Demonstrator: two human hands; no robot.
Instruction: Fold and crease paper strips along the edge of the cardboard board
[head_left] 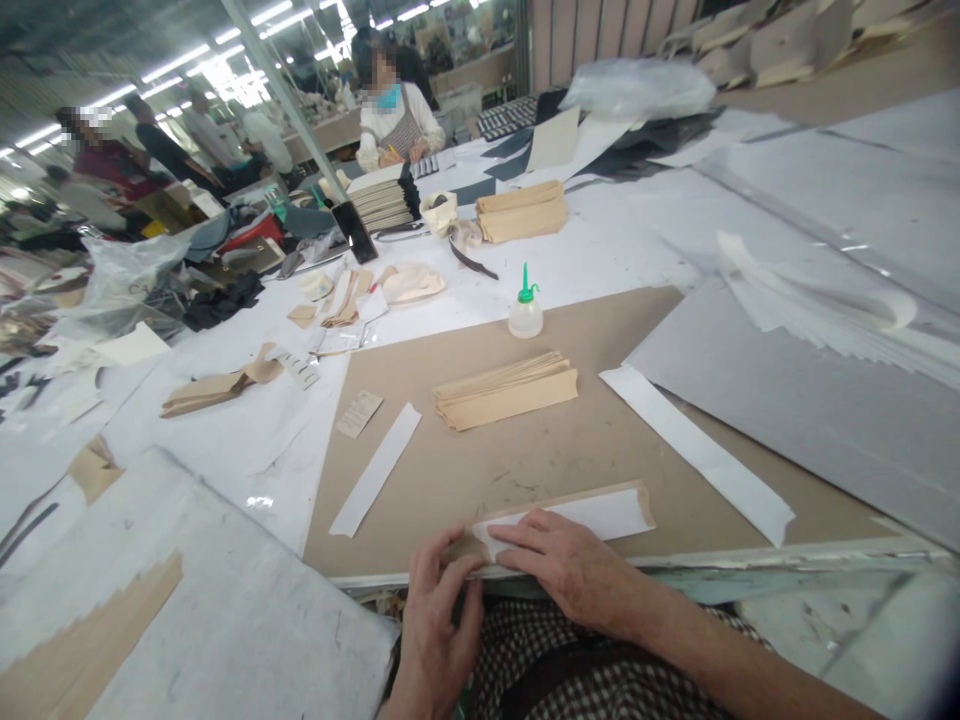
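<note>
A white strip point(619, 512) lies on top of a slightly larger tan strip point(644, 500) at the table's front edge. At its left end, my left hand point(444, 605) has thumb and fingers closed on the tan strip's edge. My right hand point(566, 562) lies over the white strip with its fingers stretched out flat, pressing near the left end. Beyond my hands is a stack of tan strips point(506, 393). Single white strips lie to the left point(376, 470) and to the right point(701, 455).
A clear bottle with green nozzle point(526, 315) stands behind the stack. A small printed card point(360, 413) lies to the left. Large grey sheets point(795, 400) cover the right side. More tan pieces point(97, 640) rest on a white surface at lower left. A co-worker point(397, 115) sits across the table.
</note>
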